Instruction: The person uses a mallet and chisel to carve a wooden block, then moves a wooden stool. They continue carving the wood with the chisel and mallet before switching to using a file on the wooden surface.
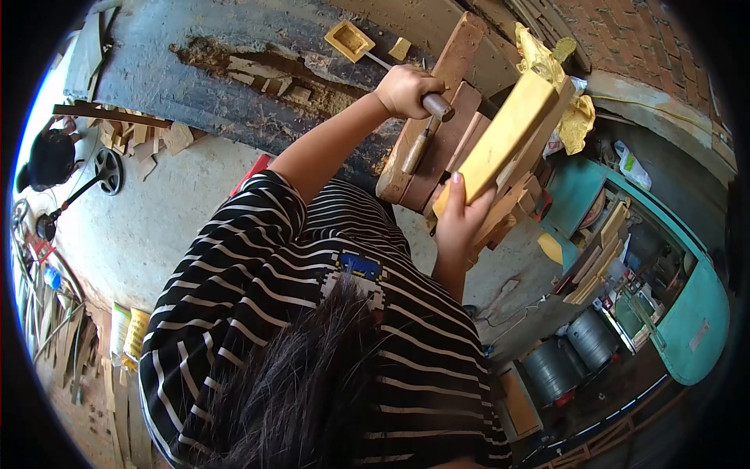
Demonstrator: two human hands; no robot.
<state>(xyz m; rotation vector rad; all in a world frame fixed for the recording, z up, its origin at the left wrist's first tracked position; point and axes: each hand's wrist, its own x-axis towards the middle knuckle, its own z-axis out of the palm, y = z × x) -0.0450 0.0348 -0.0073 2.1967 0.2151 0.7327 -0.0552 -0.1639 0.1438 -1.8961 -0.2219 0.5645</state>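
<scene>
My left hand (408,91) is closed around the dark wooden handle of a chisel (437,107). The chisel's thin metal shaft points up and left toward a small, hollowed-out wooden tray (349,41) on the dark workbench (258,31). My right hand (462,217) grips the lower end of a long, pale yellow wooden block (504,141), with the thumb along its near side. Between my hands, another wooden-handled tool (416,152) rests against thick reddish timbers (445,70). A small wood offcut (400,49) lies right of the tray.
The bench top has a ragged, rotted hollow (266,74) with chips in it. Crumpled yellow wrapping (576,123) is beyond the timbers. On the right are a teal cabinet (695,336) and dark metal drums (590,340). Scrap wood (141,137) lies at left.
</scene>
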